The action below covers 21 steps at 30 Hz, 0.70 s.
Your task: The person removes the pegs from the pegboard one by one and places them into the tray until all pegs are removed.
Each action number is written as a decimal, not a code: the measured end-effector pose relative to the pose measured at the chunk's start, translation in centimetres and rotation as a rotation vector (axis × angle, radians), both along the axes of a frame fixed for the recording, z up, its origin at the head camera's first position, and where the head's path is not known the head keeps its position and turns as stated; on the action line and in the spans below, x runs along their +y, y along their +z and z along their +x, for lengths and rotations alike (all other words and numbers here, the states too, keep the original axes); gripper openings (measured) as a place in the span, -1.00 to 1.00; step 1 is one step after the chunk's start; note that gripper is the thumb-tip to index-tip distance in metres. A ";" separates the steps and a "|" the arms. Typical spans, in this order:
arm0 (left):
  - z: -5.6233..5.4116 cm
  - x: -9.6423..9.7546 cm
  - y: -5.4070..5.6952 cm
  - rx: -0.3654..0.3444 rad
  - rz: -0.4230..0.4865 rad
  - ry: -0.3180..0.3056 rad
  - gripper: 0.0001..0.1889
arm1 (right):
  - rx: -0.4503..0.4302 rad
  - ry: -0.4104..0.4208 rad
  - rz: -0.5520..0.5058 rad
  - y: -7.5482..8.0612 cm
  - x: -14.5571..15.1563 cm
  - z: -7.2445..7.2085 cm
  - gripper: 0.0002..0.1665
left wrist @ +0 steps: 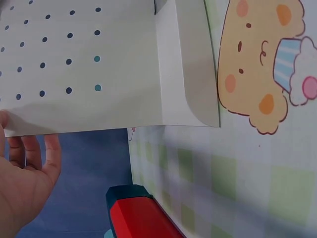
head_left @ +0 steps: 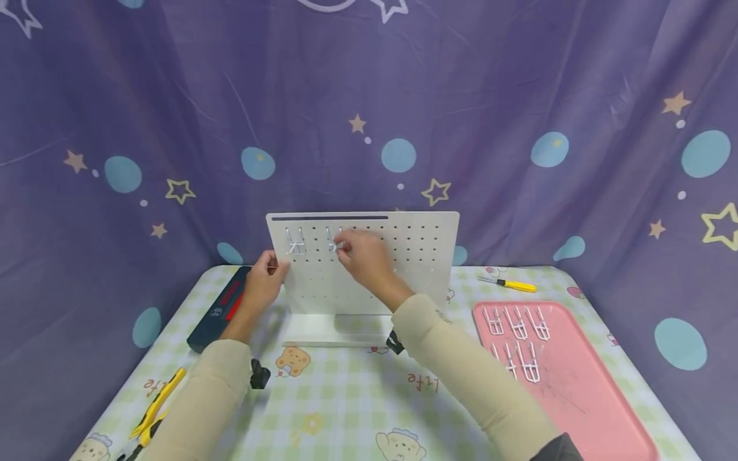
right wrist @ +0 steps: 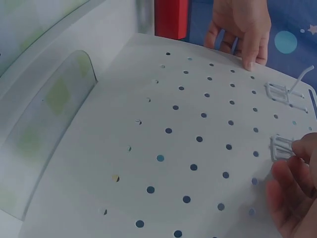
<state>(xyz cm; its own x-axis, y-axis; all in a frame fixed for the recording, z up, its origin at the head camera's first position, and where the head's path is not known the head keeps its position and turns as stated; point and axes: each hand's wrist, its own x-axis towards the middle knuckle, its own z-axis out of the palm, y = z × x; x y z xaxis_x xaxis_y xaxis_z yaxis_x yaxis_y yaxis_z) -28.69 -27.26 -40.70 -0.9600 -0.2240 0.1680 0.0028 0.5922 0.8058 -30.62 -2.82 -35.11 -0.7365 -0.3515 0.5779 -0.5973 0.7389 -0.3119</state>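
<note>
A white pegboard (head_left: 369, 285) stands upright on its base at the middle of the table. My left hand (head_left: 265, 280) grips its left edge, thumb on the front face and fingers behind, as the left wrist view also shows. Up near the top row of holes, my right hand (head_left: 369, 259) pinches a white wire pegboard hook (right wrist: 280, 148) that lies against the board; the fingers partly hide it. To the left of that one, another wire hook (head_left: 295, 243) hangs on the board, its prong sticking out.
On the right, a pink tray (head_left: 588, 384) holds several white wire hooks (head_left: 529, 362). Behind it lies a yellow-handled screwdriver (head_left: 516, 285). A dark blue and red case (head_left: 210, 323) sits left of the board, and yellow-handled pliers (head_left: 155, 406) lie at the front left.
</note>
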 end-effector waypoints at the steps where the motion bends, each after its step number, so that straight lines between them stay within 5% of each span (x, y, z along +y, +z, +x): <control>1: 0.0 0.0 0.0 -0.001 0.001 0.000 -0.64 | 0.003 -0.012 0.004 0.0 -0.1 0.0 -0.80; 21: -0.3 0.0 -0.3 -0.012 0.007 0.002 -0.62 | 0.154 -0.119 -0.010 -0.6 -0.7 0.3 -0.90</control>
